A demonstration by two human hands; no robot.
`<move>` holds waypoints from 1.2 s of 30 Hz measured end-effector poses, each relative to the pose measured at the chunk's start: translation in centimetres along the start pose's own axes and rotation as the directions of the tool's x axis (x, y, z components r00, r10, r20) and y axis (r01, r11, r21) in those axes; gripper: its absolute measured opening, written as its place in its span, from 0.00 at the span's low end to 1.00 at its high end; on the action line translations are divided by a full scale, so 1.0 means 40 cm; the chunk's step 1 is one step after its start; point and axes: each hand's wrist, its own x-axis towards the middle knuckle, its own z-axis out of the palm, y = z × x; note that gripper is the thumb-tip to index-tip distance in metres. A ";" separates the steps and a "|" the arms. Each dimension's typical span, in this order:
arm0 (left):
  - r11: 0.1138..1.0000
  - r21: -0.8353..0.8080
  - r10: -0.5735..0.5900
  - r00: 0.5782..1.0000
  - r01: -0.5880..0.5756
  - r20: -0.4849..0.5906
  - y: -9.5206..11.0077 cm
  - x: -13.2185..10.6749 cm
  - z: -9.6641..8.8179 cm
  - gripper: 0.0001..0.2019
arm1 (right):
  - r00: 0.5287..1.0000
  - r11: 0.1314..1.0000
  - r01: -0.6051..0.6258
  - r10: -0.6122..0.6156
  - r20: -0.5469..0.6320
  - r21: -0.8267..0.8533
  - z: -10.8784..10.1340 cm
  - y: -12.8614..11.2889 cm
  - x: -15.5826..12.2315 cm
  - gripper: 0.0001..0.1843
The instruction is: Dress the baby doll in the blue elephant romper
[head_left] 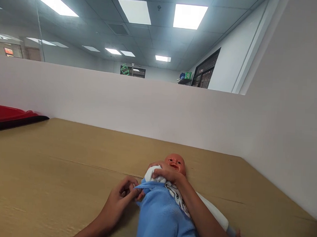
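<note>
Wood table (64,170) under white partition walls held a doll (170,190), beside which the left hand (121,198) pinched blue cloth (160,215) while the right hand (167,174) curled fingers over its chest.

Blue garment (163,215) — red tray (3,115).

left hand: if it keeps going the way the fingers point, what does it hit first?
The left hand points right, pinching the blue garment edge. Straight on, it would likely meet the doll at its chest, under the right hand; depth is unclear.
</note>
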 end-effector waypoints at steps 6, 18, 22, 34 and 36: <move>0.998 0.055 -0.029 1.000 0.029 -0.004 0.015 0.004 -0.007 0.17 | 0.998 0.997 0.019 -0.023 0.053 0.072 0.003 -0.006 -0.003 0.13; 0.912 0.410 -0.023 0.996 -0.013 0.082 0.030 0.031 -0.066 0.15 | 0.993 0.988 0.116 -0.114 -0.022 0.104 0.018 0.014 -0.002 0.18; 0.907 0.420 -0.081 0.971 -0.021 0.225 0.034 0.030 -0.068 0.18 | 0.988 0.985 0.157 -0.155 -0.026 0.066 0.027 -0.004 -0.002 0.20; 0.993 0.116 -0.026 0.978 0.002 0.208 -0.008 0.033 -0.058 0.20 | 0.991 0.986 0.133 -0.130 0.039 -0.098 0.053 -0.005 0.012 0.27; 0.997 0.076 -0.040 0.987 0.028 0.159 -0.021 0.044 -0.052 0.21 | 0.994 0.985 0.107 -0.102 0.050 -0.132 0.059 0.001 0.018 0.24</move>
